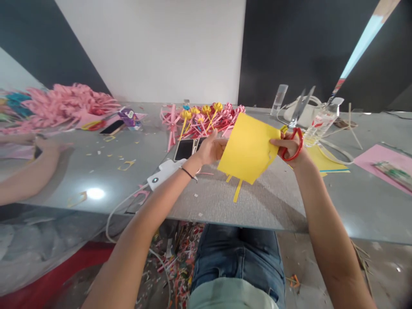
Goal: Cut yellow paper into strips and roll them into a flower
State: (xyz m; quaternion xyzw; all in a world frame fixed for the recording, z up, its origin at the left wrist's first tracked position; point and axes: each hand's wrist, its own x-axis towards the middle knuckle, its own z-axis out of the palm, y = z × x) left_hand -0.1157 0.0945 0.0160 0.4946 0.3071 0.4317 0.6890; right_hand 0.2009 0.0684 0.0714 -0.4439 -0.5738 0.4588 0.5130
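Note:
A sheet of yellow paper [249, 148] is held up, tilted, above the table in front of me. My left hand [210, 149] grips its left side, with most of the fingers hidden behind the sheet. My right hand [291, 150] has fingers through the red handles of a pair of scissors [299, 109], whose blades point up and away, spread apart. The thumb of that hand also presses on the right edge of the paper. Two narrow yellow strips [237, 191] show below the sheet, near the tabletop.
Pink and yellow paper flowers [206, 116] lie behind the sheet, by a phone [184, 150] and a white power bank [164, 171] with a cable. A clear bottle [322, 124], more yellow paper [325, 159] and pink paper [386, 161] are on the right. At left is another person's arm [35, 167].

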